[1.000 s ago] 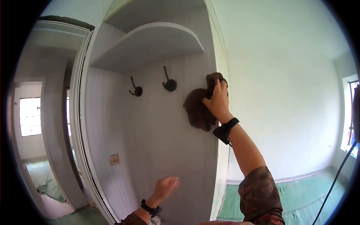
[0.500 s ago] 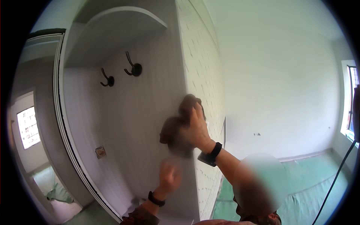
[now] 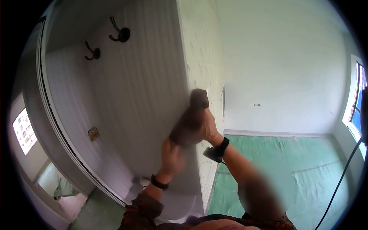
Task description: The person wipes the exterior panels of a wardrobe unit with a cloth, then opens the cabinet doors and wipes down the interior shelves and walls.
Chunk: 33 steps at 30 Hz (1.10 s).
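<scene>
A dark brown cloth (image 3: 186, 127), bunched and partly blurred, is in front of the front edge of a grey wood-grain cabinet side. My right hand (image 3: 209, 125), with a black band and a small dark box at its wrist, is closed around the cloth's right side; the top of the cloth pokes out above the fingers. At the lower left end of the cloth, my left hand (image 3: 172, 156) is closed on it, blurred by motion. It wears a dark wristband.
Two dark coat hooks (image 3: 121, 34) are fixed to the grey panel. Below them is an open socket box (image 3: 93, 133). A small pale item (image 3: 144, 181) lies on the low ledge. Green sheeting (image 3: 249, 161) covers the floor, and a black cable (image 3: 340, 183) hangs at right.
My left hand has come up from below to the cloth. The cloth has become more stretched out between my hands. The view has tilted downward, showing more floor.
</scene>
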Each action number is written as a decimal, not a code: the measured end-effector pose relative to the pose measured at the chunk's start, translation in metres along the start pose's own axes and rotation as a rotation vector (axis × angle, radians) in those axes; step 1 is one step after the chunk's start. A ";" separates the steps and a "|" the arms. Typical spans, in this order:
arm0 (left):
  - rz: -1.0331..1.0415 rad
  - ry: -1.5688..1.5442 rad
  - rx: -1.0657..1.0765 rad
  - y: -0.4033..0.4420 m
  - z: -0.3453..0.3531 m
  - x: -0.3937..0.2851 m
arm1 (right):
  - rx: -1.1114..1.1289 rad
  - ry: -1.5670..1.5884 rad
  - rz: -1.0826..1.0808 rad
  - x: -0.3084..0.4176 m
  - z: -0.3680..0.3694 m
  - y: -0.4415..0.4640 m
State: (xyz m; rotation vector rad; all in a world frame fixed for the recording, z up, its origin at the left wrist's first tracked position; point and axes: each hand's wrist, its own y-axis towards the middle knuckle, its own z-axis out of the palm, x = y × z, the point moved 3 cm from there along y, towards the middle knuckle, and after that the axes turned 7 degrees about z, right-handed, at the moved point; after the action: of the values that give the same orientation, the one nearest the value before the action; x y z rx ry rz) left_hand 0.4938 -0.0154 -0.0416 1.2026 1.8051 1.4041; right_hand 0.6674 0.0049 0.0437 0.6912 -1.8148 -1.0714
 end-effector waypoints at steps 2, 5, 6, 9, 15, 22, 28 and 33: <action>0.005 -0.005 0.024 -0.001 -0.002 0.004 | 0.003 -0.073 0.003 -0.009 0.002 -0.003; 0.002 0.039 0.110 0.003 -0.003 0.017 | -0.036 -0.020 -0.004 -0.016 -0.002 -0.001; 0.071 0.059 0.063 0.011 -0.008 0.019 | -0.014 -0.021 -0.057 -0.011 -0.005 0.001; 0.121 0.148 -0.003 0.028 -0.014 0.024 | 0.004 0.010 -0.151 -0.012 -0.009 0.014; 0.023 0.267 -0.097 0.051 0.011 0.010 | 0.048 0.091 -0.236 -0.051 -0.012 0.048; -0.143 0.398 -0.248 0.071 0.036 -0.013 | 0.152 -0.125 -0.499 -0.044 -0.033 0.085; -0.113 0.460 -0.313 0.065 0.045 -0.005 | 0.133 -0.033 -0.736 -0.026 -0.033 0.123; -0.130 0.425 -0.281 0.055 0.042 -0.003 | -0.031 0.011 -0.909 0.007 -0.037 0.173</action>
State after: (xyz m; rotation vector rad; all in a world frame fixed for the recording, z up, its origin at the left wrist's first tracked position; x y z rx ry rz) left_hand 0.5479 0.0046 -0.0022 0.6668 1.8321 1.8632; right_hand 0.6931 0.0665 0.2078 1.5711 -1.4583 -1.6435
